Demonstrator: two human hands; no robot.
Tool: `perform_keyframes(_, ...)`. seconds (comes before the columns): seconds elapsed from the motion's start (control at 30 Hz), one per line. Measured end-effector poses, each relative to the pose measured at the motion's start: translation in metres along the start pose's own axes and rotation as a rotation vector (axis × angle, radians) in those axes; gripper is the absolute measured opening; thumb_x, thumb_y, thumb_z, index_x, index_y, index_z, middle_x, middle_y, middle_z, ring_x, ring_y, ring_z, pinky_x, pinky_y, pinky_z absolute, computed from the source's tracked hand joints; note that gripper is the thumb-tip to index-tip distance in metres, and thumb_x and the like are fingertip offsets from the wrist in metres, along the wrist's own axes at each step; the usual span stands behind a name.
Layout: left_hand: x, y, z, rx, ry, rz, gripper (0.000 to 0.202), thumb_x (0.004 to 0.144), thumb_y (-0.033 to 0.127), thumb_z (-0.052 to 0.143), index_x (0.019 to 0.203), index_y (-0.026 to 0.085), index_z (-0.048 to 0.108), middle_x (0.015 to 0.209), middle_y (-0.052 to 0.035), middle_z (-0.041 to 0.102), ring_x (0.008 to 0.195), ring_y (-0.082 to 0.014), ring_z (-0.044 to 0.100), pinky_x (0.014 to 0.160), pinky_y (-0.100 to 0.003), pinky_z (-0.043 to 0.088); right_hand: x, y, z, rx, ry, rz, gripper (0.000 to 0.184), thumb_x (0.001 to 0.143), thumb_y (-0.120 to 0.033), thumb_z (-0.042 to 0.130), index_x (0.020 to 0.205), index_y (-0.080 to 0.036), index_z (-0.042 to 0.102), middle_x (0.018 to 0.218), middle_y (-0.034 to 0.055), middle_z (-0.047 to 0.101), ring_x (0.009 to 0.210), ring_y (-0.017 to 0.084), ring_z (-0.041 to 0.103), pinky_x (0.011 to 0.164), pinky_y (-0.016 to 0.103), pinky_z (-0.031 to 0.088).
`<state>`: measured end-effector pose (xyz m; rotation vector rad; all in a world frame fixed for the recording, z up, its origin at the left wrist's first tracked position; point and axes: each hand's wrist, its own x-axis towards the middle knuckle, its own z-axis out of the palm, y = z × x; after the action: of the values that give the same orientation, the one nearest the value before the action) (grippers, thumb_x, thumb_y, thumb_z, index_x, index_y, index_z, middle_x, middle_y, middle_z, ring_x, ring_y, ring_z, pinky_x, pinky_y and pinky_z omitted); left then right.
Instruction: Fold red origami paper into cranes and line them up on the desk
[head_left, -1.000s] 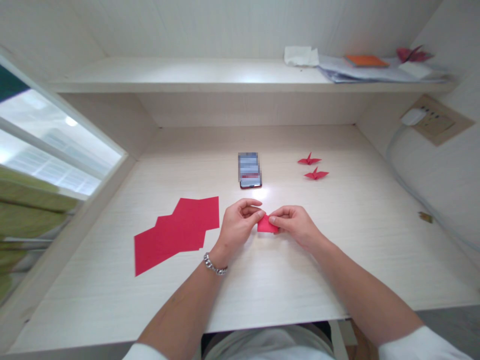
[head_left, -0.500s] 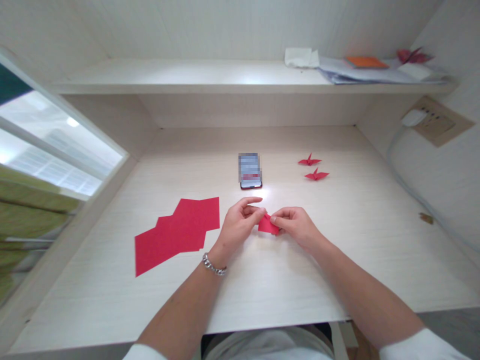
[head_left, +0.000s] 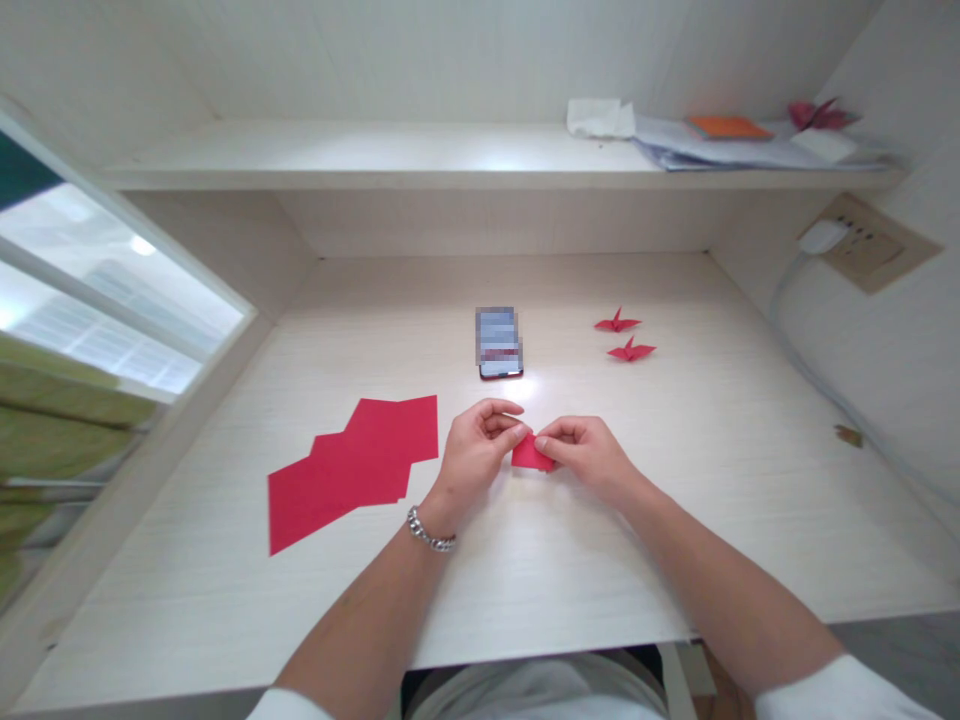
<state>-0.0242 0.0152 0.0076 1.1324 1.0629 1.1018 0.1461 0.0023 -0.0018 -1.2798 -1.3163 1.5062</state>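
A small folded piece of red paper (head_left: pixel 531 455) is held between both hands just above the pale wooden desk (head_left: pixel 525 560). My left hand (head_left: pixel 474 452) pinches its left edge, with a metal bracelet on that wrist. My right hand (head_left: pixel 589 453) pinches its right edge with the fingers curled. Several flat red paper sheets (head_left: pixel 352 468) lie overlapped on the desk to the left of my left hand. Two finished red paper cranes (head_left: pixel 624 336) stand farther back on the right.
A phone (head_left: pixel 499 343) lies flat behind my hands. A shelf (head_left: pixel 375 150) above the desk carries white papers, an orange booklet (head_left: pixel 727 126) and another red folded figure (head_left: pixel 817 114). A wall socket with a white plug and cable (head_left: pixel 821 238) is on the right; a window on the left.
Both hands and the folded paper have shifted very slightly; the pinch on the paper is the same. Nothing else has moved.
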Motion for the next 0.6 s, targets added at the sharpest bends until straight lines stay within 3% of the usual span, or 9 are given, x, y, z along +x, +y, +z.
perform_keyframes(0.3, -0.0077, -0.0082, 0.0076, 0.214, 0.010, 0.143, 0.025, 0.075, 0.017, 0.066, 0.096, 0.018, 0.054, 0.077, -0.0026, 0.066, 0.072, -0.0159, 0.066, 0.066, -0.026, 0.051, 0.0034, 0.0069, 0.0014, -0.137, 0.030, -0.092, 0.014, 0.077, -0.029, 0.062, 0.074, -0.016, 0.065, 0.067, 0.0008, 0.063, 0.061, 0.013, 0.055, 0.057, 0.025, 0.041)
perform_keyframes(0.43, -0.0094, -0.0087, 0.0096, 0.224, 0.055, 0.157, 0.028, 0.077, 0.018, 0.066, 0.099, 0.020, 0.049, 0.081, -0.0023, 0.066, 0.075, -0.0153, 0.066, 0.071, -0.027, 0.051, 0.0027, 0.0078, 0.0023, -0.131, 0.055, -0.123, 0.014, 0.079, -0.030, 0.060, 0.073, -0.017, 0.063, 0.066, 0.0000, 0.061, 0.060, 0.013, 0.053, 0.057, 0.025, 0.040)
perform_keyframes(0.6, -0.0082, -0.0075, 0.0100, 0.185, 0.088, 0.142, 0.031, 0.076, 0.020, 0.066, 0.100, 0.021, 0.046, 0.079, -0.0011, 0.066, 0.073, -0.0146, 0.065, 0.069, -0.026, 0.050, 0.0017, 0.0008, -0.0008, -0.169, -0.023, -0.099, 0.016, 0.079, -0.031, 0.059, 0.075, -0.017, 0.063, 0.068, 0.0002, 0.061, 0.062, 0.013, 0.054, 0.058, 0.025, 0.039)
